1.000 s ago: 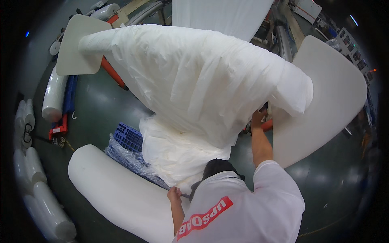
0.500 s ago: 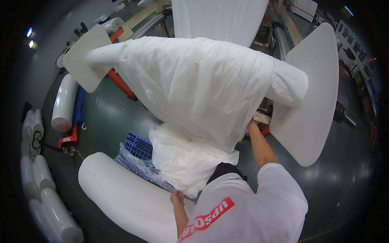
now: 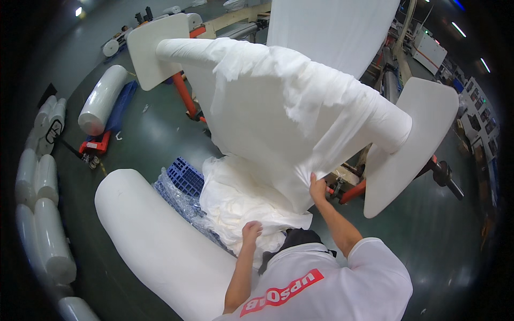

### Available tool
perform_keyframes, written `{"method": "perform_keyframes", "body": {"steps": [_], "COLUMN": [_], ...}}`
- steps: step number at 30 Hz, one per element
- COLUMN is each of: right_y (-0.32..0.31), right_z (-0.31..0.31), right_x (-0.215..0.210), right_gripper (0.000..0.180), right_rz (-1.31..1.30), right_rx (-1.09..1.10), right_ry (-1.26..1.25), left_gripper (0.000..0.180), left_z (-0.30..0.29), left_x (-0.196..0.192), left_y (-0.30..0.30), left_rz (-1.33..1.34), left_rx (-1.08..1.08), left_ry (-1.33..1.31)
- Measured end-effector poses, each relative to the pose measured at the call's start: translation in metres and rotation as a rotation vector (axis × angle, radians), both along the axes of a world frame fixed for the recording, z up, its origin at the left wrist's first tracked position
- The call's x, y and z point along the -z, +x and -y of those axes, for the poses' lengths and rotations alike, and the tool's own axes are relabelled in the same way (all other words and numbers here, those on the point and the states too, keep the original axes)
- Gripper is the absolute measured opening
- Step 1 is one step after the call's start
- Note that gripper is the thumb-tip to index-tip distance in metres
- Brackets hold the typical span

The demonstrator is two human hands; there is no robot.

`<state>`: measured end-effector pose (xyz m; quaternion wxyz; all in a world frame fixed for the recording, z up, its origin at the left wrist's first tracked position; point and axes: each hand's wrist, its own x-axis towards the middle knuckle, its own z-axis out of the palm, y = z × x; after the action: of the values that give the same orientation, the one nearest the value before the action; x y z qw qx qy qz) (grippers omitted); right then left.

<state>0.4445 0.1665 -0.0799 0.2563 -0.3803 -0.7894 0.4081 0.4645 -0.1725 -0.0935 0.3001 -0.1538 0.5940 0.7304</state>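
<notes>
A wide white fabric sheet (image 3: 251, 117) hangs from a horizontal roll between two pale end plates. My right hand (image 3: 317, 188) is closed on the sheet's lower right part, and creases fan out from the fingers. Below, the fabric gathers into a loose heap (image 3: 230, 192) in front of my body. My left hand (image 3: 251, 232) is over the near side of that heap, its fingers curled in; whether any fabric is inside them is hidden. Along the top of the roll (image 3: 390, 124), the fabric lies bunched and ragged.
A large white roll (image 3: 155, 241) lies at my left, beside a blue plastic pallet (image 3: 186, 176) and crumpled clear film (image 3: 174, 203). The right end plate (image 3: 415, 139) and an orange machine arm (image 3: 353, 191) stand close to my right arm. Wrapped rolls (image 3: 53, 241) line the far left.
My right hand has drawn nearer and left, pulling the sheet into creases. My left hand has risen and moved right. Bunched fabric now shows along the top of the roll, and the view has shifted.
</notes>
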Motion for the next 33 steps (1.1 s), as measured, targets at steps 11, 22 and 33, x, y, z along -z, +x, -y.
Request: {"method": "perform_keyframes", "body": {"steps": [11,22,33], "right_y": [0.103,0.132,0.037], "right_z": [0.147,0.127,-0.048], "right_x": [-0.026,-0.031,-0.109], "right_gripper": [0.043,0.068,0.060], "right_rz": [-0.109,0.622,-0.848], "right_rx": [-0.589,-1.459,-0.034], "right_ry": [-0.034,-0.529,-1.056], "left_gripper": [0.057,0.051,0.059], "left_z": [-0.151,-0.004,0.181], "left_x": [-0.084,-0.044,0.020], "left_y": [-0.059,0.012,0.103], "left_rz": [-0.300,-0.067,0.014], "left_rx": [0.241,0.066,0.041], "left_ry": [-0.155,0.028,-0.332]}}
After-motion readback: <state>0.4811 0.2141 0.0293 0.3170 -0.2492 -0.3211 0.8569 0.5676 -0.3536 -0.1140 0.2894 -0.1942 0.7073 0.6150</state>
